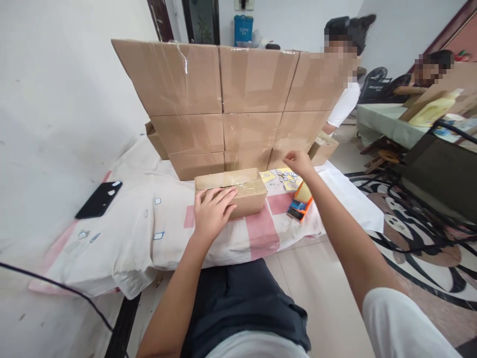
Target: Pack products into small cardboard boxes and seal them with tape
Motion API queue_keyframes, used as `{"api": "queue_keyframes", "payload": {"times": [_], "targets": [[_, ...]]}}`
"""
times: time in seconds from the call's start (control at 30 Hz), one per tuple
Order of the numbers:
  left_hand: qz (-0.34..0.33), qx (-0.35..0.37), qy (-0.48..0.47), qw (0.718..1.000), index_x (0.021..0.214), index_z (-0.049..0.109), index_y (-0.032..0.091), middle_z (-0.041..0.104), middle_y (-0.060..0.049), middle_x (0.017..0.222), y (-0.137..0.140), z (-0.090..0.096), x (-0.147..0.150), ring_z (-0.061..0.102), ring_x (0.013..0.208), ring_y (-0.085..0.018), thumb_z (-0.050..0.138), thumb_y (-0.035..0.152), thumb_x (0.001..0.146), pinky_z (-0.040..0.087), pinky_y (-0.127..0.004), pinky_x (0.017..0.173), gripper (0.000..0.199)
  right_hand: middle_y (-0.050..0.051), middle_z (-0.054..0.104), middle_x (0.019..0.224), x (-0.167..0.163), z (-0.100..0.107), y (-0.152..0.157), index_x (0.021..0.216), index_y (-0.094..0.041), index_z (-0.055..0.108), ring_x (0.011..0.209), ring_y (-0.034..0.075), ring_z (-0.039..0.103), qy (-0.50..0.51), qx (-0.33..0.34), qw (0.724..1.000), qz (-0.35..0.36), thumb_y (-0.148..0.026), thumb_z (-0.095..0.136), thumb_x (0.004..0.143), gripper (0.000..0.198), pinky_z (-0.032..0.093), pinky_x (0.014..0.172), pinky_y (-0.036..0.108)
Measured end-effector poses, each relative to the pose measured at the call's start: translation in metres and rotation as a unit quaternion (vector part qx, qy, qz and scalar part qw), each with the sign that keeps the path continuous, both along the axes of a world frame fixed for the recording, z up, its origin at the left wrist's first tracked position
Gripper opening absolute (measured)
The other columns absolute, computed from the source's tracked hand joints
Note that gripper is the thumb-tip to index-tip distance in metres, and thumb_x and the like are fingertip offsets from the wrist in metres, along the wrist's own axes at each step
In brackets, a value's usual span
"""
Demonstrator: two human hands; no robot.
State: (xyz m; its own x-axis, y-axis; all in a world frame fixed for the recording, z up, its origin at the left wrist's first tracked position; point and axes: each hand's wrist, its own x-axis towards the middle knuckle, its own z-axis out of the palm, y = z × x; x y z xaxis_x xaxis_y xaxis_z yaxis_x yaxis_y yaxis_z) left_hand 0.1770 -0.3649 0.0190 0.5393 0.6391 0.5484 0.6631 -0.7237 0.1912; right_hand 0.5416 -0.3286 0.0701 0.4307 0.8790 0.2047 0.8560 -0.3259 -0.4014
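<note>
A small cardboard box (249, 201) with clear tape along its top lies in front of me on the cloth-covered table. My left hand (213, 211) rests on its near left edge, fingers laid out flat over the top and side. Raised to the right of the box, my right hand (298, 163) has its fingertips pinched together; whatever is between them, if anything, is too small to make out. Below that hand lies an orange tape dispenser (306, 201) with a blue and black part, beside the right forearm.
Stacked cardboard boxes (251, 82) form a wall behind the small box. A black phone (100, 200) lies at the left. One person (341, 102) stands behind the stack; another (406, 89) is at a second table (387, 119). A dark chair (439, 169) stands right.
</note>
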Motion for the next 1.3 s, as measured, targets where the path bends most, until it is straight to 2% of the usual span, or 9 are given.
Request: {"api": "queue_keyframes", "payload": {"times": [0.13,0.27,0.37,0.53,0.67,0.83,1.07,1.3], "targets": [[-0.001,0.010,-0.001,1.000,0.138,0.058,0.039,0.061,0.005,0.143,0.000,-0.001,0.000,0.057,0.127,-0.027,0.048,0.041,0.101,0.028,-0.052,0.112,0.039,0.014,0.078,0.099,0.074,-0.008,-0.019,0.096,-0.011,0.077,0.088,0.023,0.071,-0.002,-0.059,0.998,0.021,-0.020,0.060,0.084,0.022,0.053,0.078,0.030],[0.001,0.016,0.000,1.000,0.138,0.058,0.039,0.062,0.004,0.141,0.001,-0.002,0.000,0.059,0.125,-0.026,0.050,0.041,0.100,0.031,-0.051,0.109,0.039,0.009,0.079,0.095,0.104,-0.024,-0.019,0.088,-0.016,0.079,0.088,0.022,0.071,-0.003,-0.128,0.989,0.070,-0.015,0.068,0.078,0.015,0.052,0.076,0.027],[0.005,0.022,0.007,1.000,0.139,0.058,0.040,0.064,0.003,0.139,0.001,-0.001,0.001,0.059,0.123,-0.027,0.050,0.042,0.100,0.033,-0.051,0.107,0.040,0.010,0.078,0.098,0.110,-0.036,-0.006,0.094,-0.017,0.080,0.089,0.023,0.070,-0.016,-0.158,0.984,0.083,-0.016,0.070,0.077,0.020,0.052,0.077,0.029],[0.012,0.033,0.020,0.999,0.139,0.057,0.041,0.064,0.004,0.138,0.001,0.000,0.001,0.060,0.122,-0.027,0.052,0.041,0.100,0.034,-0.051,0.104,0.040,0.014,0.073,0.117,0.116,-0.053,0.012,0.112,-0.017,0.077,0.101,0.025,0.067,-0.037,-0.163,0.979,0.120,-0.010,0.070,0.074,0.039,0.050,0.090,0.031],[0.015,0.051,0.029,0.998,0.139,0.057,0.041,0.065,0.006,0.137,0.001,0.002,0.002,0.062,0.120,-0.026,0.053,0.040,0.100,0.035,-0.050,0.101,0.039,0.014,0.072,0.119,0.122,-0.063,0.018,0.108,-0.016,0.077,0.105,0.025,0.066,-0.044,-0.173,0.971,0.156,-0.009,0.068,0.077,0.033,0.049,0.093,0.030],[0.014,0.067,0.032,0.997,0.140,0.056,0.040,0.065,0.006,0.137,0.001,0.003,0.004,0.062,0.118,-0.026,0.055,0.039,0.099,0.034,-0.049,0.099,0.040,0.014,0.072,0.114,0.129,-0.070,0.017,0.113,-0.014,0.074,0.100,0.025,0.067,-0.045,-0.182,0.971,0.151,-0.018,0.067,0.082,0.032,0.051,0.086,0.030],[0.014,0.072,0.031,0.997,0.138,0.057,0.038,0.066,0.005,0.136,0.001,0.002,0.003,0.062,0.118,-0.026,0.057,0.038,0.099,0.034,-0.049,0.098,0.040,0.015,0.068,0.119,0.131,-0.070,0.006,0.110,-0.015,0.076,0.100,0.023,0.067,-0.036,-0.200,0.963,0.178,-0.018,0.071,0.078,0.032,0.051,0.087,0.027],[0.004,0.126,0.014,0.992,0.135,0.060,0.033,0.069,0.004,0.132,0.005,-0.001,0.003,0.064,0.112,-0.025,0.060,0.038,0.097,0.034,-0.044,0.094,0.038,0.010,0.075,0.107,0.132,-0.069,0.007,0.093,-0.017,0.079,0.098,0.023,0.068,-0.037,-0.192,0.968,0.159,-0.017,0.066,0.080,0.018,0.048,0.086,0.028]]}}
